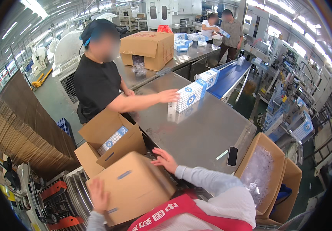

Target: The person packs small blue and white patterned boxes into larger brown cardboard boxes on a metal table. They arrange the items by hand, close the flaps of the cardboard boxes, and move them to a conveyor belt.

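A closed brown cardboard box (135,188) stands tilted in front of me, with dark slot-like marks on its top. My left hand (98,194) lies flat against its left side, fingers stretched out. By the box's far right edge is my right hand (165,159), its fingers spread; whether they touch the cardboard I cannot tell. Just beyond stands an open carton (125,144) with a blue-and-white patterned pack (113,140) inside. Across the metal table (204,133), a co-worker in a black shirt (98,79) reaches one hand to a row of similar packs (191,95).
A roller conveyor (75,196) runs below the box on the left, near stacked flat cardboard (27,123). A phone (232,156) lies at the table's right edge, beside a carton of clear plastic (260,173). A blue belt (231,79) meets the table's far end.
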The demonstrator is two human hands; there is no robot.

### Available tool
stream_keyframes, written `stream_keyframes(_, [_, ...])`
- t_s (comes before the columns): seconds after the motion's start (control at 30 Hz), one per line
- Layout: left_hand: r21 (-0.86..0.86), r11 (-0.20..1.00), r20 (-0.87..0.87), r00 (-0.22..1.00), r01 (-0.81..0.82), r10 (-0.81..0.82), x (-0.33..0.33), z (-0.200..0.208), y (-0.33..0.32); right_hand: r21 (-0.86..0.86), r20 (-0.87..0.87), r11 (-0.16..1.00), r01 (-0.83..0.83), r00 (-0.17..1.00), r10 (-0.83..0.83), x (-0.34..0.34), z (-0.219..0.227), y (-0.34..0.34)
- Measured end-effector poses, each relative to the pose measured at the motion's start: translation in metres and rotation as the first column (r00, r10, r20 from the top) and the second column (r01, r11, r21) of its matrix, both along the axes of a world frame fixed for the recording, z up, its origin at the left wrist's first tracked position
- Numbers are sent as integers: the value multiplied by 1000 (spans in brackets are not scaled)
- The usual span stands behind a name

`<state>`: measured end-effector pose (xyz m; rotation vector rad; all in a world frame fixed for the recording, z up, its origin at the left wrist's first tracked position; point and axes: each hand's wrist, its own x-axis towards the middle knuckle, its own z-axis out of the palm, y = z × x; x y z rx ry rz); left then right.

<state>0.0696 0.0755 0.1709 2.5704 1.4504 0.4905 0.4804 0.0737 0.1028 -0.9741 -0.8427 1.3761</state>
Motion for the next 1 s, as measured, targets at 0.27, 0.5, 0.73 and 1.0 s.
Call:
stream_keyframes(0.27, [-785,471,541,77,402,837,-131,53,-36,-264,20,908,-326,939,343,-81,-28,-35])
stream_keyframes(0.5, [-928,232,348,462,290,815,-126,-115,-55,-95,337,562,-822,505,795,-212,94,-40])
stream_keyframes(0.73, [-472,820,517,651,-324,555,-14,-67,-21,-271,662,382,-883,117,740,-273,20,-50])
stream_keyframes(1.0, [-561,756,354,728,-336,587,-55,-98,-21,-65,814,947,-315,-566,-132,19,3,9])
